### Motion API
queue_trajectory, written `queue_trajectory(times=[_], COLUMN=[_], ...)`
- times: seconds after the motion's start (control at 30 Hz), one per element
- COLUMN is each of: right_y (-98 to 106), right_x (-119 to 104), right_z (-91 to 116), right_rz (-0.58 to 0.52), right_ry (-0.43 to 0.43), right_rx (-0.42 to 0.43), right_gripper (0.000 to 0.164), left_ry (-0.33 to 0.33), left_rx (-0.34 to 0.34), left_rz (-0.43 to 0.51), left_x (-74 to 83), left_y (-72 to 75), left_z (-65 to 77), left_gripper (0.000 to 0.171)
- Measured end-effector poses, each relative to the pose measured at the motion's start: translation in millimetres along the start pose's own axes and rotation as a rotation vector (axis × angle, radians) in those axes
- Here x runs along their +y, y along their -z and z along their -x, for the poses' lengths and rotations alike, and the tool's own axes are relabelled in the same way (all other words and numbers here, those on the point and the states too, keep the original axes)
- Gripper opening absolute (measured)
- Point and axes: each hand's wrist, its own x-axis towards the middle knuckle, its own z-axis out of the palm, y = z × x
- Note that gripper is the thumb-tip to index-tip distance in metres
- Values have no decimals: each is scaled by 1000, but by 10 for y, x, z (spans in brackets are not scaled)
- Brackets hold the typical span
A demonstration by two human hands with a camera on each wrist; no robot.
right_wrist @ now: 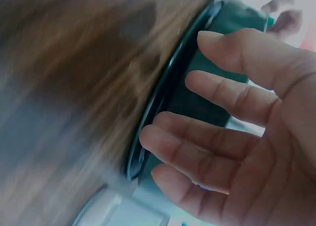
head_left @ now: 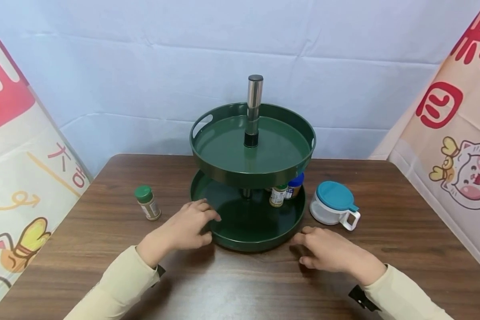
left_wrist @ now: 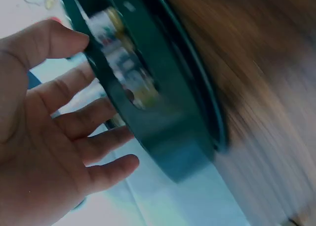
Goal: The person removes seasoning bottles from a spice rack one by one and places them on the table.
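A dark green two-tier round tray stand has an upper tray (head_left: 282,138) and a lower tray (head_left: 244,222) on one metal post (head_left: 254,95). At the lower tray's front left is my left hand (head_left: 186,224), its thumb and fingers spread at the rim; whether they press it is hard to tell. My right hand (head_left: 330,250) lies by the front right edge, fingers extended and loosely bent, holding nothing. On the lower tray's right side stand a green-capped spice bottle (head_left: 278,198) and a blue-lidded jar (head_left: 294,186), partly hidden by the upper tray.
Left of the stand, another green-capped spice bottle (head_left: 149,204) stands on the wooden table (head_left: 256,284). To the right is a clear container with a teal lid (head_left: 335,195) and white handle. A pale cloth (head_left: 144,80) hangs behind, with printed cloths at both sides.
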Motion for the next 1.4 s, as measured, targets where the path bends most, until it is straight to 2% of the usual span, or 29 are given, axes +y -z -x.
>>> queue_trajectory(times=[0.17,0.3,0.5,0.9,1.2,1.4], right_y=[72,106,109,80,74,36], right_x=[154,276,420,490,465,361], right_z=[72,99,125,127,110,99], right_rz=[-1,6,20,14,5,-2], right_ry=[-1,-36,-106,-119,-99,-66], right_rx=[48,63,75,90,82,62], right_gripper=[28,30,30,29,28,29], left_ry=[-59,-84,-119,-146,-126,-102], left_rx=[-4,7,-7,-6,-12,-14], left_rz=[12,-4,-6,-43,-46,-4], left_x=[219,364,482,467,441,370], left_y=[-7,-29,-96,-154,-146,-123], left_z=[-51,-99,-137,-160,-157,-117], left_gripper=[32,28,24,20,20,19])
